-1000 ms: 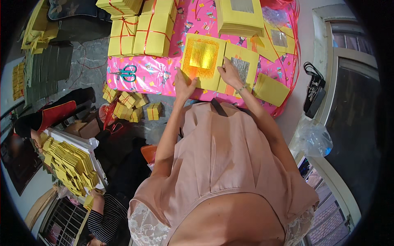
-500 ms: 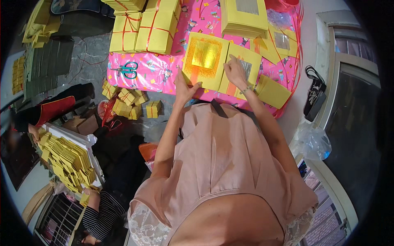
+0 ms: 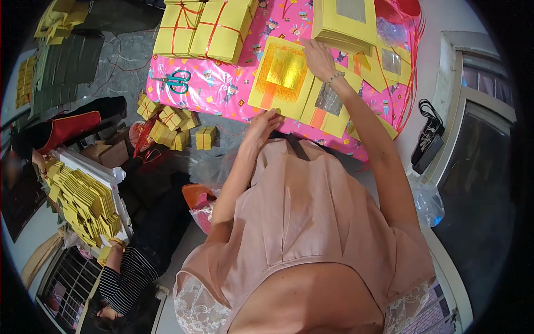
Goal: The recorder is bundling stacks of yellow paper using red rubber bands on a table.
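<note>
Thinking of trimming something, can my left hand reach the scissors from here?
Probably yes: the scissors lie uncovered on the pink tablecloth, to the left of your left hand, and nothing seems to block the way.

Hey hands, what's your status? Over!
Left hand at near edge of gold-centred yellow sheet. Right hand at its far right corner. Teal-handled scissors off left, clear.

The upper edge of the view cuts off the tied paper bundles [image 3: 229,42] and the paper stack [image 3: 344,29]. The right hand [image 3: 321,62] hides a part of the silver-square sheet [image 3: 328,100]. It cannot be told surely whether the left hand [image 3: 262,127] touches the gold-square sheet [image 3: 285,71].
</note>
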